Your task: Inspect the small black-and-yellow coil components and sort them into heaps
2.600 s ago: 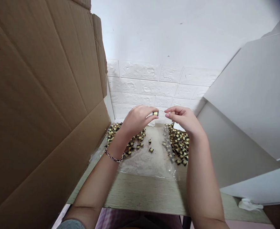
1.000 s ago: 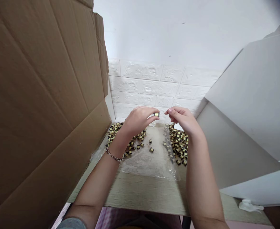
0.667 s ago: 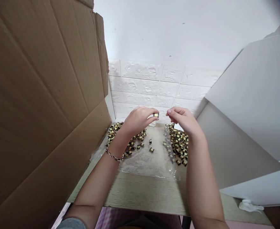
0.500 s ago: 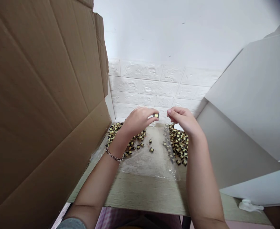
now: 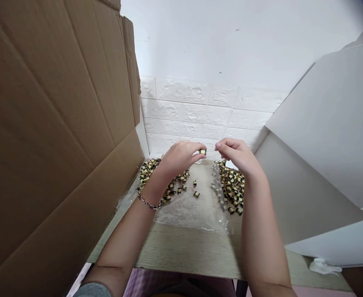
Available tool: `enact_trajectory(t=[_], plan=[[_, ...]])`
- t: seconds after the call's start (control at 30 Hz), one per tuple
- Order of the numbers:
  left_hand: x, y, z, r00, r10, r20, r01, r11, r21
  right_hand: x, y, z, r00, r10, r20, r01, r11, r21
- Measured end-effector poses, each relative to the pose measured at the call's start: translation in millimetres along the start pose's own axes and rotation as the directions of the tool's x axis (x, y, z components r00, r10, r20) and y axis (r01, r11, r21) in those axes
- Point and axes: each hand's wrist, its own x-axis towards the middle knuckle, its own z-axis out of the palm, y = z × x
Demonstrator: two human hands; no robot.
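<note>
The left hand (image 5: 178, 159) pinches a small yellow-and-black component (image 5: 202, 152) between the tips of thumb and forefinger, raised above the surface (image 5: 187, 251) and seen against a white brick-pattern wall panel (image 5: 181, 111). It may be a miniature transformer, though it is too small to be sure. The right hand (image 5: 237, 156) sits just beside it, its fingers (image 5: 221, 144) curled close together and apart from the component – whether they hold anything is hard to tell. Below lie two heaps of similar components, the left heap (image 5: 147, 173) near the left wrist and the right heap (image 5: 231, 185) under the right hand, with a few loose pieces (image 5: 196, 194) between them on a clear plastic sheet (image 5: 187, 210). A chain bracelet (image 5: 149, 202) circles the left wrist, and a tall cardboard flap (image 5: 54, 123) stands along the left side
</note>
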Motion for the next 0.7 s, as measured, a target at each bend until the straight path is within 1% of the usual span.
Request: enact_trajectory(t=[0.13, 0.23, 0.37, 0.57, 0.7], plan=[[0.1, -0.1, 0.7, 1.0, 0.003, -0.004, -0.003, 1.0, 0.009, -1.4, -3.0, 0.2, 0.999, -0.031, -0.031, 0.029, 0.998, -0.052], [-0.1, -0.3, 1.7, 1.0, 0.012, -0.009, -0.012, 1.0, 0.011, -2.3, -5.8, 0.6, 0.992, -0.115, -0.06, 0.109, 0.989, -0.1], [-0.4, -0.2, 2.7, 1.0, 0.016, -0.013, -0.016, 1.0, 0.013, -2.6, -9.4, 3.3, 0.977, -0.202, -0.061, 0.194, 0.974, -0.113], [-0.2, 2.0, 1.3, 1.0, 0.024, -0.018, -0.024, 1.0, 0.018, -3.1, -16.0, 12.1, 0.971, -0.234, -0.048, 0.229, 0.969, -0.087], [-0.3, 2.5, -0.3, 0.999, 0.021, -0.032, -0.021, 1.0, -0.002, -4.7, -20.1, 14.7, 0.972, -0.232, -0.036, 0.228, 0.97, -0.087]])
